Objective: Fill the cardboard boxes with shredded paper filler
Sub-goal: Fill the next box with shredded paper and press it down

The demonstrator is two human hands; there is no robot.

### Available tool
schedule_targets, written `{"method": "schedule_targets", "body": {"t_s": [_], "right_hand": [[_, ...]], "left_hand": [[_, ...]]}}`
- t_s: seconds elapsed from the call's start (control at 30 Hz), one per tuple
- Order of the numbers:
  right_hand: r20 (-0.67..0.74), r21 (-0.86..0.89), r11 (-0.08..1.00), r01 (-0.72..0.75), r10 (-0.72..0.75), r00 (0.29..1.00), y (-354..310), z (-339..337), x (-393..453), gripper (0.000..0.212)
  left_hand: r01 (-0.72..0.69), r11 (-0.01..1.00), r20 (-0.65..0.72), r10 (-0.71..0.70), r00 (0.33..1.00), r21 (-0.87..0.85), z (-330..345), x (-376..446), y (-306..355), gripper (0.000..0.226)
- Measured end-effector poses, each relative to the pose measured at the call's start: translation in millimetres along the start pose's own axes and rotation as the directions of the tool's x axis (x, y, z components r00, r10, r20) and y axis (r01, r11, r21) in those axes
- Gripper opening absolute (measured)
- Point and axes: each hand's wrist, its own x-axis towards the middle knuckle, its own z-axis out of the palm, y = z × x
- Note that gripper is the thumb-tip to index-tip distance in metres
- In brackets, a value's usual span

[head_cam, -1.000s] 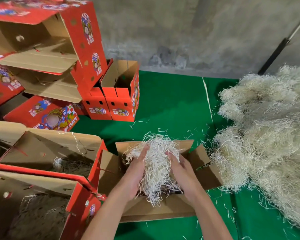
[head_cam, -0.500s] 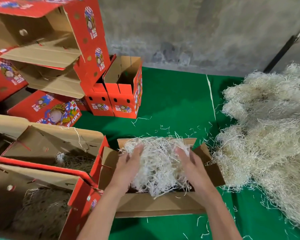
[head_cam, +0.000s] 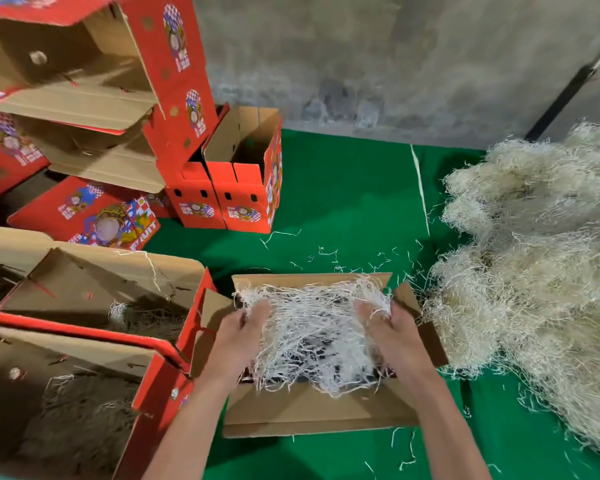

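Green mat (head_cam: 343, 188); both hands (head_cam: 238, 336) (head_cam: 392, 332) grip shredded paper (head_cam: 312, 327), spread between them, over box (head_cam: 312, 410).

Even bright light, soft shadows, wide-angle edge bending, slight motion blur.

Count of what's in front of you

You have two hands, left hand (head_cam: 236, 344) and right hand (head_cam: 395, 337), in one open box (head_cam: 312, 410); two filled boxes (head_cam: 84, 292) at your left, two small red boxes (head_cam: 222, 199) upright behind, and one big filler heap (head_cam: 541, 271)
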Motion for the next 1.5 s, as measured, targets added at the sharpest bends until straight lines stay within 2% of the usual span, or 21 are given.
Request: {"method": "schedule_targets", "body": {"t_s": [0.07, 0.13, 0.2, 0.33, 0.43, 0.53, 0.6, 0.67, 0.77, 0.87, 0.93, 1.03, 1.17, 1.2, 1.27, 1.37, 1.43, 1.5], "right_hand": [[0.049, -0.039, 0.999, -0.027, 0.029, 0.998, 0, -3, -1, 0.097], [0.063, -0.077, 0.996, -0.052, 0.057, 0.996, 1, -4, 1, 0.109], [0.075, -0.087, 0.994, -0.066, 0.072, 0.995, 5, -2, 2, 0.11], [0.074, -0.225, 0.974, -0.021, 0.039, 0.996, 9, -4, 4, 0.098], [0.012, -0.468, 0.883, -0.031, 0.041, 0.999, 7, -10, 6, 0.082], [0.006, -0.576, 0.814, 0.083, -0.097, 0.995, 2, -9, 4, 0.054], [0.004, -0.592, 0.787, 0.176, -0.215, 0.977, -3, -3, 7, 0.045], [0.032, -0.646, 0.731, 0.219, -0.261, 0.965, -7, 3, 12, 0.036], [0.188, -0.696, 0.659, 0.284, -0.214, 0.959, -7, 9, 21, 0.022], [0.404, -0.744, 0.593, 0.309, 0.03, 0.914, -6, 10, 32, 0.025], [0.477, -0.768, 0.557, 0.315, 0.17, 0.862, -8, 11, 39, 0.032], [0.512, -0.824, 0.44, 0.357, 0.305, 0.803, -8, 17, 50, 0.039], [0.467, -0.884, 0.222, 0.411, 0.442, 0.766, 8, 35, 65, 0.016], [0.45, -0.892, 0.182, 0.415, 0.466, 0.762, 15, 38, 68, 0.017], [0.435, -0.891, 0.101, 0.442, 0.469, 0.769, 27, 42, 75, 0.03], [0.496, -0.853, 0.036, 0.52, 0.364, 0.789, 42, 50, 88, 0.033], [0.527, -0.837, 0.025, 0.547, 0.305, 0.793, 53, 53, 98, 0.032], [0.504, -0.86, 0.085, 0.504, 0.294, 0.812, 64, 57, 106, 0.033]], "left_hand": [[-0.015, 0.991, 0.031, 0.011, 0.999, 0.134, -2, -2, 0, 0.097], [-0.036, 0.965, 0.061, 0.02, 0.998, 0.262, -3, -5, -1, 0.095], [-0.077, 0.924, 0.047, 0.064, 0.997, 0.374, -3, -8, 3, 0.084], [-0.069, 0.885, -0.011, 0.084, 0.996, 0.46, 0, -11, 9, 0.069], [-0.032, 0.83, -0.072, 0.086, 0.994, 0.556, -2, -15, 13, 0.051], [-0.053, 0.784, -0.137, 0.174, 0.975, 0.619, -1, -22, 18, 0.04], [-0.105, 0.776, -0.157, 0.255, 0.954, 0.621, 2, -25, 20, 0.035], [-0.153, 0.792, -0.128, 0.279, 0.952, 0.591, 8, -25, 21, 0.031], [-0.192, 0.766, 0.003, 0.24, 0.971, 0.614, 13, -13, 22, 0.016], [-0.259, 0.7, 0.215, 0.151, 0.965, 0.666, 14, 6, 21, 0.006], [-0.331, 0.651, 0.348, 0.108, 0.931, 0.683, 17, 20, 23, 0.015], [-0.388, 0.546, 0.471, -0.015, 0.882, 0.743, 34, 42, 22, 0.03], [-0.425, 0.282, 0.489, -0.221, 0.844, 0.86, 58, 64, 2, 0.034], [-0.427, 0.226, 0.476, -0.255, 0.842, 0.876, 62, 69, -8, 0.033], [-0.399, 0.16, 0.43, -0.32, 0.844, 0.903, 69, 80, -28, 0.03], [-0.404, 0.143, 0.427, -0.364, 0.828, 0.904, 78, 90, -45, 0.036], [-0.467, 0.119, 0.478, -0.349, 0.806, 0.876, 81, 96, -49, 0.041], [-0.503, 0.085, 0.5, -0.339, 0.797, 0.86, 82, 99, -47, 0.043]]}}
